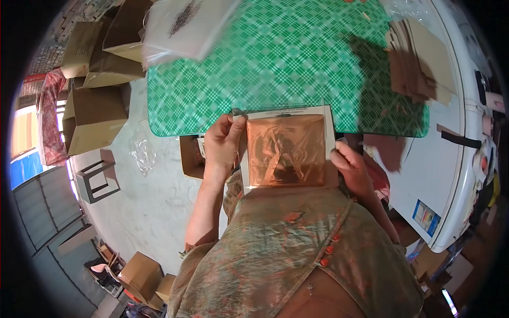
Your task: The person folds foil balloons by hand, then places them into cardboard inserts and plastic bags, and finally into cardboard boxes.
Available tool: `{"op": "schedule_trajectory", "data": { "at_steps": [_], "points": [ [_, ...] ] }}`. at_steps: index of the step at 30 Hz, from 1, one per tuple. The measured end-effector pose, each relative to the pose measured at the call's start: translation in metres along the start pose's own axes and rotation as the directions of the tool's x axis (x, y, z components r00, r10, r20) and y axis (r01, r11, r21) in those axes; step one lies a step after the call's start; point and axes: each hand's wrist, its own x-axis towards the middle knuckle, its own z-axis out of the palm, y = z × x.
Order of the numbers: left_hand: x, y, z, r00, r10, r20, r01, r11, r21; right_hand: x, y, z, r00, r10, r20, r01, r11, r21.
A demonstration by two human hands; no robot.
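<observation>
In front of my body I hold a flat packet (pixel 286 151) with a shiny copper-coloured foil face and a pale border. Its foil looks wrinkled and catches dark reflections. My left hand (pixel 224 139) pinches the packet's upper left corner, the thumb on the front; something small and dark shows at the fingertips. On the opposite side, my right hand (pixel 351 163) is closed on the right edge with its fingers curled. The packet's top edge overlaps the near edge of the table with a green plaid cover (pixel 281 69). Its back is hidden from view.
Clear plastic sleeves (pixel 185 26) lie at the table's far left, and a stack of brown cardboard sheets (pixel 419 63) at the right. Open cardboard boxes (pixel 95 116) stand on the left. An open box (pixel 192 158) sits below the table edge. A white appliance (pixel 424 175) stands right.
</observation>
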Motion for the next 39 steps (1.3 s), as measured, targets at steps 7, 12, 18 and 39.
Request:
{"op": "schedule_trajectory", "data": {
  "at_steps": [7,12,18,39],
  "points": [
    [-0.003,-0.007,0.008,0.996,0.073,-0.051,-0.074,0.997,-0.013,-0.006,-0.004,0.008,0.994,0.093,0.054,-0.103,0.967,0.235],
    [-0.006,0.002,0.008,1.000,0.016,-0.024,-0.019,0.992,-0.122,-0.008,0.001,0.002,0.978,0.178,0.108,-0.197,0.961,0.193],
    [-0.003,-0.004,0.006,1.000,-0.002,0.008,0.003,0.980,-0.199,-0.008,0.013,-0.002,0.989,0.117,0.093,-0.131,0.977,0.170],
    [-0.021,-0.007,-0.008,0.977,-0.213,-0.010,0.202,0.939,-0.277,-0.011,0.011,0.001,0.995,0.088,0.050,-0.093,0.989,0.115]
  ]
}}
